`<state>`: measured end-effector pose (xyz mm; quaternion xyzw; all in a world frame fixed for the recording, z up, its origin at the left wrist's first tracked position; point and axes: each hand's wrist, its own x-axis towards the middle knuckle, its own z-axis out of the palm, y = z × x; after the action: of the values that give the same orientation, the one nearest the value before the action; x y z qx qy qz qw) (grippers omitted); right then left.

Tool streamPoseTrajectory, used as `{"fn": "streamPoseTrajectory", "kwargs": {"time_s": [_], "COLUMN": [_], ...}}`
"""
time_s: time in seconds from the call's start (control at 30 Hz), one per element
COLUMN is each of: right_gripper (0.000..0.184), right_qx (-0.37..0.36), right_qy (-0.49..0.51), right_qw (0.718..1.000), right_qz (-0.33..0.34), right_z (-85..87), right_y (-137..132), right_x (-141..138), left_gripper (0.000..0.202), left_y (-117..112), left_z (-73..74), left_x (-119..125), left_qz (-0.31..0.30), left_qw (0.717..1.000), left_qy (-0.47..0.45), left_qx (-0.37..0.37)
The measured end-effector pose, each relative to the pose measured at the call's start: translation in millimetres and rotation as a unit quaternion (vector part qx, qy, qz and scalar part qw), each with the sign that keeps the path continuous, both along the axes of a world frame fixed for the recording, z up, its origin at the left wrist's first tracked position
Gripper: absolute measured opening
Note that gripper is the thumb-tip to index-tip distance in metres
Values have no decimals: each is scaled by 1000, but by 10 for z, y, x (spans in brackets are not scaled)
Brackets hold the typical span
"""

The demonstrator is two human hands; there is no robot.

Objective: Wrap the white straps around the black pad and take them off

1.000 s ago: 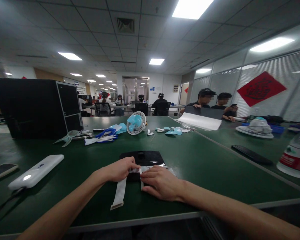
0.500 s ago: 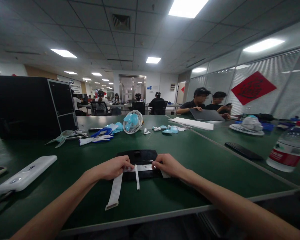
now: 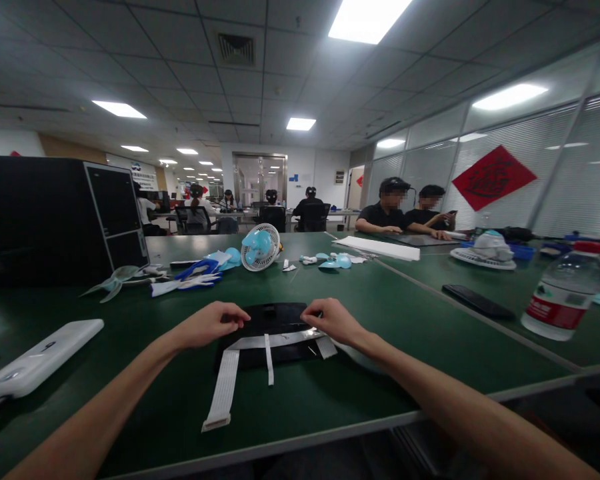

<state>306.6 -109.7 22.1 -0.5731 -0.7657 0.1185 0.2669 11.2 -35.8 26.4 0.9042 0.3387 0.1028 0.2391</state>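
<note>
A black panel lies on the green table in front of me. Across it runs a flat white ribbon cable, folded so that one end with a connector hangs toward me, and a short white strip crosses it. My left hand hovers by the panel's left side, fingers bent, thumb slightly apart, nothing visible in it. At the right side, my right hand has thumb and index finger brought together above the cable's shiny right part; whatever they pinch, if anything, is too small to make out.
A white power bank lies at left before a black computer case. Gloves, a small fan and blue fan blades lie behind the panel. On the right are a phone and a water bottle. Several people sit beyond.
My left hand has lifted off the ribbon cable and moved left, uncovering its fold. My right hand has risen slightly from the cable. A person at right has lowered a dark flat panel onto the table.
</note>
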Motion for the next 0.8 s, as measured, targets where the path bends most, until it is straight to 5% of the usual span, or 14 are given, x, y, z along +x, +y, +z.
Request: {"fn": "streamPoseTrajectory", "kwargs": {"time_s": [0.2, 0.43, 0.8], "right_gripper": [22, 40, 32], "right_qx": [-10, -5, -14], "right_qy": [-70, -169, -221], "right_qw": [997, 982, 968], "right_qz": [27, 83, 117], "right_z": [64, 64, 46], "right_y": [201, 574, 800], "right_x": [-109, -424, -531], "left_gripper": [38, 43, 42], "left_y": [497, 729, 793], "left_z": [-235, -357, -320], "left_x": [-331, -604, -701], "left_qz": [180, 227, 254], "left_qw": [964, 949, 943], "left_qy": [82, 128, 163], "left_qx": [176, 177, 142]}}
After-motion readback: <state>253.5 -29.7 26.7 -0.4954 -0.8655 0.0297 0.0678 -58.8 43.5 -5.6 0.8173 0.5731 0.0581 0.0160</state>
